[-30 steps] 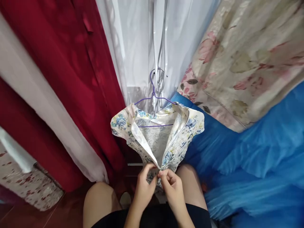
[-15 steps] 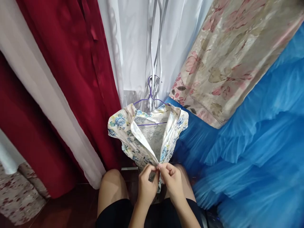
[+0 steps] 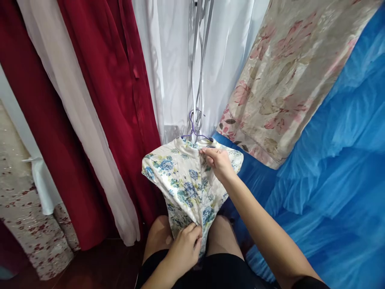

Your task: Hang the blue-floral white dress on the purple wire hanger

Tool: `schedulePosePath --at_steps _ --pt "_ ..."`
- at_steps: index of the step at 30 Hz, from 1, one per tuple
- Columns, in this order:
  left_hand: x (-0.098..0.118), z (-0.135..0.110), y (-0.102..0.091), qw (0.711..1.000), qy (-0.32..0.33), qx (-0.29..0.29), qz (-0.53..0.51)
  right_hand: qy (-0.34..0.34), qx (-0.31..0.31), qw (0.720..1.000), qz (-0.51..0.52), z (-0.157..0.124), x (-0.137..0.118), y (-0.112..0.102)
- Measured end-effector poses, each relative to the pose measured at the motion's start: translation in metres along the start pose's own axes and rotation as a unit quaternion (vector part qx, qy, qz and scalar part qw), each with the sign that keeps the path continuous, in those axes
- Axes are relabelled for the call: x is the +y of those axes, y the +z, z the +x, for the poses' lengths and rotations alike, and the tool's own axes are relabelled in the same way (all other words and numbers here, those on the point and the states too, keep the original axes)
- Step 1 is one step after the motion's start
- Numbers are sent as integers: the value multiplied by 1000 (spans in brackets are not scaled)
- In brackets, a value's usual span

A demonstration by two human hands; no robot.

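Note:
A cream sleeveless dress with blue roses hangs on a purple wire hanger, and its middle seam is closed up to the neck. At the top of that seam, my right hand pinches the dress's zipper; the small pull is hidden by the fingers. Lower down, my left hand has its fingers closed on the fabric beside the seam, holding it near my lap. The dress's lower end falls between my knees, partly out of sight.
Dark red drapes and a pale drape hang to the left, with white fabric behind the hanger. On the right are a pink floral garment and ruffled blue tulle. White straps hang above the hanger.
My right hand has moved up from beside my left hand to the neck. The open V of the dress is now closed along the zipper. My left hand stays low, gripping the fabric.

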State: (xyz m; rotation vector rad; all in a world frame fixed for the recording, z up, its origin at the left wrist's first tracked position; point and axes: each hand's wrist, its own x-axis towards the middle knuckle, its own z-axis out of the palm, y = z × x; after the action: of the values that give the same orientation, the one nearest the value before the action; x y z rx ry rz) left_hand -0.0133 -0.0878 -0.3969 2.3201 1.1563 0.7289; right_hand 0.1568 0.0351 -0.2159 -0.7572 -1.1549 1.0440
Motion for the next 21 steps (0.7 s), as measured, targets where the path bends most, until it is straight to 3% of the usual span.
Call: schedulePosePath --at_steps 3,5,10,14,18,21 --pt "-16 6 -14 1000 17 -19 8 6 -16 1000 9 5 0 6" --pt "-22 22 -31 999 51 5 -14 -4 -18 1000 -20 -1 2 9" --pt "-7 100 -107 959 120 249 -62 -34 -7 996 -79 -10 1 11" --pt "21 154 -152 947 166 274 -20 -49 -42 993 -100 -2 5 10" --pt "42 164 -163 935 195 296 12 -58 -4 984 -170 4 33 7" --pt "34 163 -180 907 164 384 -46 -37 -3 974 -224 -5 61 4"
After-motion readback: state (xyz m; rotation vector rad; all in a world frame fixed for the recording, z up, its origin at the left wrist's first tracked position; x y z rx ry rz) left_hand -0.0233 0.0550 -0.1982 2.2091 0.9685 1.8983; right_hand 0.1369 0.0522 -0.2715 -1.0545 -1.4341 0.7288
